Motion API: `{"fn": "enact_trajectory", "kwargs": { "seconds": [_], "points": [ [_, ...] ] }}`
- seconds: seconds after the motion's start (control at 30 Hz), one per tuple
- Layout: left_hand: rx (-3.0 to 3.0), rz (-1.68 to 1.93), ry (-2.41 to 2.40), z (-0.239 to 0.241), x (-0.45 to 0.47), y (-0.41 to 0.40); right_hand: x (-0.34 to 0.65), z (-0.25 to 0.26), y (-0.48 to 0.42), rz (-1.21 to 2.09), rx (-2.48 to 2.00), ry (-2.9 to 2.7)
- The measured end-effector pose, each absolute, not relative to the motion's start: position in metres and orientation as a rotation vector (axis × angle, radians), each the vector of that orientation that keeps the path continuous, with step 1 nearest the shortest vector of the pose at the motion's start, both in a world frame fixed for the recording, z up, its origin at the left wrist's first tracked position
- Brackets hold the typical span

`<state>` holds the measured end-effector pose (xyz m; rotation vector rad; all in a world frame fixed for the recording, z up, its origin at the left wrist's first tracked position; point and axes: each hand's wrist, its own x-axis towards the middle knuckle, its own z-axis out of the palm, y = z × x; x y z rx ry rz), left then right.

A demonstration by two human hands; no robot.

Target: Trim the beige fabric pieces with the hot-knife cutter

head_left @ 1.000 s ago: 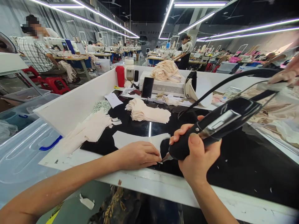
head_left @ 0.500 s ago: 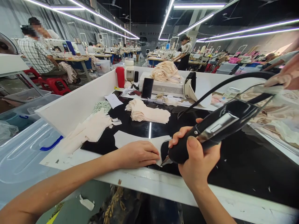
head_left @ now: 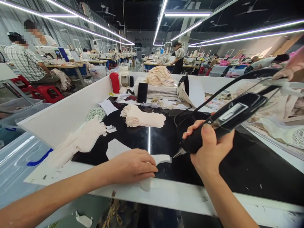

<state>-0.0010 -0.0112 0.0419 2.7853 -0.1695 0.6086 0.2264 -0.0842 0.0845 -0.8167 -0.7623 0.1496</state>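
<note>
**Hand tool lifted clear of a pale fabric piece on a factory work surface**

Since half a second earlier, the right hand (head_left: pixel 211 148) had drawn the black corded hand tool (head_left: pixel 220 122) up and to the right. Its pointed metal tip (head_left: pixel 178 153) no longer met the cloth and hung over the glossy black surface (head_left: pixel 237 164), a little apart from the fabric's edge. The right fingers were clenched around the tool's thick handle, with the thumb on top. The cord ran back in a loop towards the far right.

The left hand (head_left: pixel 133 166) lay palm down near the front rim of the surface. Its fingers were stretched out flat, gripping nothing and pressing on the flat white cut fabric piece (head_left: pixel 114 148). One narrow end of that piece stuck out just past the fingertips, towards the tool's tip.

Farther back on the black surface sat a neat stack of cream fabric pieces (head_left: pixel 142 117). A looser pile of similar pale pieces (head_left: pixel 83 139) lay to the left, against the low white side wall (head_left: pixel 64 114). Along the back stood a red bottle (head_left: pixel 115 83), a black phone (head_left: pixel 142 92) propped upright and a white slatted box (head_left: pixel 163 91) with folded cream cloth on top. Another person's hand (head_left: pixel 291 68) showed at the upper right edge. Beyond, other people worked at sewing tables under long strip lights.
</note>
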Motion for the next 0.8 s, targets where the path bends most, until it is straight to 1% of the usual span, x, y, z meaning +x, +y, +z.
{"fn": "enact_trajectory", "kwargs": {
  "seconds": [0.2, 0.33, 0.8],
  "points": [
    [3.017, 0.701, -0.130, 0.029, 0.035, -0.005, 0.224, 0.075, -0.076, 0.180, -0.794, -0.853],
    [3.108, 0.650, -0.124, 0.020, 0.050, -0.003, 0.223, 0.069, -0.074, 0.204, -0.798, -0.882],
    [3.058, 0.607, 0.024, 0.018, 0.044, -0.001, 0.224, 0.067, -0.072, 0.195, -0.808, -0.891]
  ]
}}
